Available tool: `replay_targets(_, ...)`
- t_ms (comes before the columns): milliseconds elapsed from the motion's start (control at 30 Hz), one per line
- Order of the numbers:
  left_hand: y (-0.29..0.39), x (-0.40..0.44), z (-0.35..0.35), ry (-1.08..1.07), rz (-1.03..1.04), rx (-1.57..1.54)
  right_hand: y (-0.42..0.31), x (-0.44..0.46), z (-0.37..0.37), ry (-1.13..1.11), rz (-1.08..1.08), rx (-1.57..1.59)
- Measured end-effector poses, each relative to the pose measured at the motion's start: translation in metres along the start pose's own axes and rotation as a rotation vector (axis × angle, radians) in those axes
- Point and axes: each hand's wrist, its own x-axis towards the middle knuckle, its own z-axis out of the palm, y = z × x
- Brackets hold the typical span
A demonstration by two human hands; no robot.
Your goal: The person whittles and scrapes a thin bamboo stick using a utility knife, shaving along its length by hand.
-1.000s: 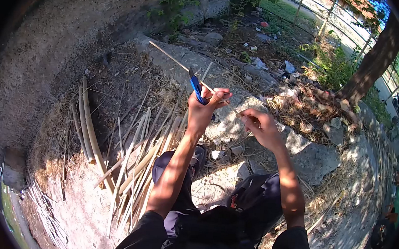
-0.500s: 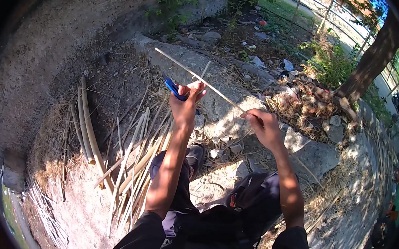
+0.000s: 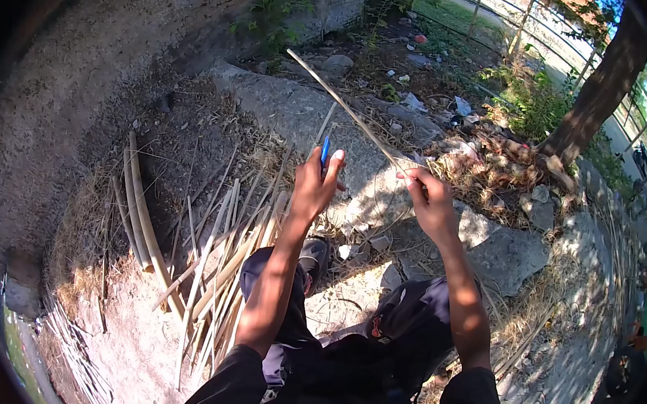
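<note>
My left hand [image 3: 315, 185] is closed around a blue cutter [image 3: 325, 150], whose upper end shows between thumb and fingers; its blade cannot be made out. My right hand [image 3: 431, 203] pinches the lower end of a thin pale stick [image 3: 348, 110]. That stick slants up and to the left, over the large rock, and stands apart from my left hand. Another pale strip [image 3: 325, 123] shows just above my left hand.
Long split strips [image 3: 215, 273] lie piled left of my legs, with thicker curved poles [image 3: 141, 203] beyond them. A large rock [image 3: 278, 107] lies ahead. A tree trunk [image 3: 604, 87] rises at the upper right, near dry litter [image 3: 486, 165].
The stick has left my left hand and tilts more steeply in my right hand. The cutter, earlier angled left across the stick, now points up. My left hand has shifted and turned.
</note>
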Motion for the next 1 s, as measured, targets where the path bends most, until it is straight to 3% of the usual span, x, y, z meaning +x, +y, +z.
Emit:
replay_targets(100,0.001,-0.001,-0.002,-0.236,0.216,0.026,-0.007,-0.004,0.007,0.066,-0.016,0.032)
replay_targets(233,0.015,-0.009,0.006,-0.254,0.206,0.118,-0.011,-0.004,0.008,0.049,0.027,0.060)
replay_targets(300,0.028,-0.013,0.003,-0.294,0.252,0.360,-0.015,-0.003,0.007,0.051,0.040,0.062)
replay_targets(533,0.020,-0.014,0.009,-0.252,0.356,0.392,-0.020,-0.004,0.007,0.050,0.035,0.048)
replay_targets(633,0.022,-0.014,0.007,-0.248,0.282,0.360,-0.019,-0.007,0.010,0.082,0.046,0.034)
replay_targets(1000,0.015,-0.014,0.006,-0.250,0.332,0.301,-0.032,-0.010,0.015,0.135,-0.038,0.005)
